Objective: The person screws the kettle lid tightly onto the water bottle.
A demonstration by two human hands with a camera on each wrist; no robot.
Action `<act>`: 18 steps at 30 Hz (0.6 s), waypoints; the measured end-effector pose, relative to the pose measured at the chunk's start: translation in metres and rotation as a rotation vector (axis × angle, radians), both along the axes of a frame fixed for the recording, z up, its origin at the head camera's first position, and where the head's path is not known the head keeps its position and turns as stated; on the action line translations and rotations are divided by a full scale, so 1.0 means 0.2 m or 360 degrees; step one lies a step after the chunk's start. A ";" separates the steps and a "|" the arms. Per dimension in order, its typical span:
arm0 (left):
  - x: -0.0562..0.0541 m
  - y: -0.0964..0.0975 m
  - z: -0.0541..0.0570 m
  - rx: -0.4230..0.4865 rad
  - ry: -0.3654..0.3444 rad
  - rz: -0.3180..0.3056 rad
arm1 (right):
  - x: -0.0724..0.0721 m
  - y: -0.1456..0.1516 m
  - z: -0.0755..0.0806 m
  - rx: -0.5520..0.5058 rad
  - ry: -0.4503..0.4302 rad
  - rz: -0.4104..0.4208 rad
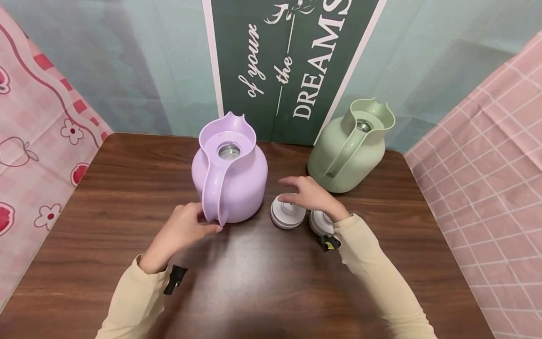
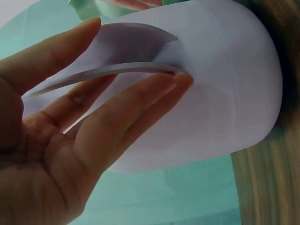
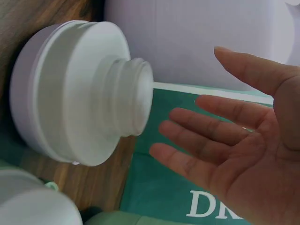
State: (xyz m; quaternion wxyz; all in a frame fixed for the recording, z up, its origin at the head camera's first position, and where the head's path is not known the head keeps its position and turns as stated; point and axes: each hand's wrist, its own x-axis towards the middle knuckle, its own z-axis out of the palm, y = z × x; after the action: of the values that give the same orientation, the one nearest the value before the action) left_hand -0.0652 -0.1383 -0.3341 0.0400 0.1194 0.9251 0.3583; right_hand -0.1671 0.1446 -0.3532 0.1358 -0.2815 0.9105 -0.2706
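Left hand [image 1: 182,228] is curled round the handle [image 1: 213,189] of the lilac jug [image 1: 244,190], placed near the far edge of the table [image 1: 254,278]; right hand [image 1: 311,193] is held above a white lid [image 1: 287,217], fingers apart. Jug probably stiff, fairly heavy, body slippery; best gripped by handle.

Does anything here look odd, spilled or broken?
Nothing looks spilled or broken. The smooth lilac plastic jug and pale green plastic jug stand uncovered, with two round white lids near them on the brown wood-grain table. Oddest is the dark green printed panel behind: its white lettering runs sideways.
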 end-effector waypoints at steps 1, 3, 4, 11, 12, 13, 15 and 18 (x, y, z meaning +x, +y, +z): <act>0.00 0.00 0.00 0.0002 -0.0001 0.0000 | 0.00 0.01 -0.01 0.0006 0.0003 -0.0006; 0.00 0.00 -0.01 0.0008 -0.0007 0.0000 | 0.00 0.02 -0.02 0.0018 -0.0004 -0.0027; 0.00 0.00 -0.01 0.0012 -0.0008 -0.0002 | 0.00 0.03 -0.03 0.0031 -0.0008 -0.0038; 0.00 0.00 -0.02 0.0028 0.0007 -0.0018 | 0.01 0.07 -0.07 0.0135 -0.0080 -0.0020; 0.00 0.00 -0.02 0.0028 0.0006 -0.0019 | 0.01 0.07 -0.08 0.0148 -0.0093 -0.0005; 0.00 0.00 -0.02 0.0028 0.0006 -0.0020 | 0.01 0.07 -0.08 0.0159 -0.0099 0.0011; -0.01 0.00 -0.02 0.0026 0.0001 -0.0018 | 0.02 0.07 -0.09 0.0200 -0.0086 0.0049; -0.01 0.00 -0.02 0.0019 -0.0005 -0.0015 | 0.03 0.06 -0.09 0.0264 -0.0084 0.0073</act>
State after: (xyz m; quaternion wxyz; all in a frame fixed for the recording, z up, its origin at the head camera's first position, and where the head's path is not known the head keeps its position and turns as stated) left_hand -0.0665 -0.1389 -0.3374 0.0424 0.1236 0.9223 0.3638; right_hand -0.1612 0.1568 -0.3720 0.1888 -0.2828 0.9192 -0.1985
